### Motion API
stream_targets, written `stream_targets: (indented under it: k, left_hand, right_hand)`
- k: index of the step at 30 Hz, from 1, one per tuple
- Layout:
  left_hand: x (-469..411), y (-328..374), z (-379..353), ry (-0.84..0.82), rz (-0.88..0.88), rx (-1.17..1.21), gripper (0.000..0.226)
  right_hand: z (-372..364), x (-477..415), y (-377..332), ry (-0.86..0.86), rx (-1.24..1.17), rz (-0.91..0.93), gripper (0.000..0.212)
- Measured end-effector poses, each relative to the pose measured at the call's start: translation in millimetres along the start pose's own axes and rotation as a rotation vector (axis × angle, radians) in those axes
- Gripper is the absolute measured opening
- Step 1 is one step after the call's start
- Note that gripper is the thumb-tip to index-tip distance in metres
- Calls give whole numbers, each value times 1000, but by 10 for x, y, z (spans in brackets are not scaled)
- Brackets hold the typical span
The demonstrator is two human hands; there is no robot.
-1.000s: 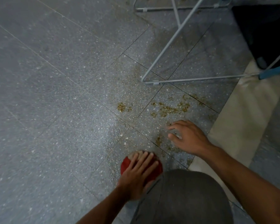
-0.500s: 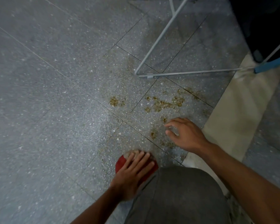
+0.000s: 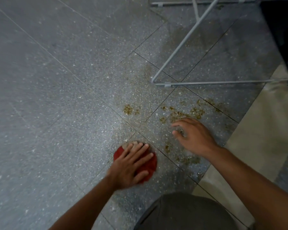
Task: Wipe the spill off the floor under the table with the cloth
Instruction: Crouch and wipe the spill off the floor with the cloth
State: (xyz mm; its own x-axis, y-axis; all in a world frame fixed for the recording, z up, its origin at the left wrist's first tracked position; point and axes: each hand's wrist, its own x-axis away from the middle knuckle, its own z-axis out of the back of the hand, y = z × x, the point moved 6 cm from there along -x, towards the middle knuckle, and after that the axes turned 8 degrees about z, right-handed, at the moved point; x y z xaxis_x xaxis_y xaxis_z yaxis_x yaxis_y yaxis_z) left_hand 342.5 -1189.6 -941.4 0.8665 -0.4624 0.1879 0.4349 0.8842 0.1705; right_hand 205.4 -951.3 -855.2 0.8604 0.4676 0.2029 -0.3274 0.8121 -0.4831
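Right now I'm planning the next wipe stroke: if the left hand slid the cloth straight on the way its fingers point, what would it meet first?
The left hand, flat on the red cloth, points up-right. First comes bare tile, then probably the brown spill crumbs near the right hand.

Dim, flat light falls on the speckled floor (image 3: 60,100), darkest at far right, with motion blur softening the left hand (image 3: 131,165) and wide-angle bending at the edges.

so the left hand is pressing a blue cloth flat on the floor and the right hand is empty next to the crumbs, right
Not quite: the cloth under the left hand is red, not blue, as the head view shows. The rest holds: it is pressed flat on the floor, and the right hand is empty beside the crumbs.
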Motion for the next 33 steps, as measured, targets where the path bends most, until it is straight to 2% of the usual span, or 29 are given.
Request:
stream_targets:
  k: [2, 5, 7, 9, 11, 13, 15, 16, 17, 19, 21, 23, 26, 29, 31, 33]
  left_hand:
    - [-99, -478, 99, 21, 106, -11, 70]
    - [-663, -1023, 317, 114, 453, 39, 70]
    - [-1041, -1114, 390, 157, 676, 95, 73]
    - [-1259, -990, 401, 152, 779, 114, 76]
    - [-1219, -668, 352, 109, 616, 63, 76]
    - [-917, -405, 264, 44, 293, -21, 75]
    - [-683, -504, 234, -16, 39, -40, 73]
    - [-677, -668, 264, -11, 18, -49, 71]
    - [-760, -864, 306, 11, 78, -44, 70]
    - [-1097, -1193, 412, 80, 380, 25, 71]
    - [-1416, -1231, 473, 120, 656, 77, 75]
    - [-1592, -992, 456, 120, 719, 99, 78]
    - [-1347, -338, 335, 94, 451, 80, 76]
    - [-649, 183, 133, -18, 166, 43, 75]
    - [-393, 161, 64, -68, -58, -11, 73]
    - [-514, -138, 137, -65, -126, -46, 72]
  right_hand:
    - [24, -10, 48, 10, -10, -6, 34]
    - [-9, -37, 104, 14, -15, -24, 36]
    - [-41, -42, 84, 6, -16, -31, 38]
    - [-66, -45, 59, -5, -13, -28, 41]
    - [-36, -37, 47, -7, -16, -28, 42]
    - [46, -45, 76, 4, -26, -39, 43]
    - [135, -38, 168, 17, -19, -59, 43]
    - [163, -25, 218, 27, -18, -70, 43]
    - [185, -11, 268, 43, -23, -81, 43]
    - [196, 18, 349, 66, -39, -93, 42]
    - [162, 40, 377, 70, -47, -102, 42]
    - [106, 65, 393, 69, -46, -109, 43]
    - [100, 127, 398, 86, -55, -127, 43]
    - [135, 198, 420, 85, -65, -142, 44]
    - [167, 270, 474, 87, -60, -149, 44]
    - [188, 331, 523, 87, -33, -142, 44]
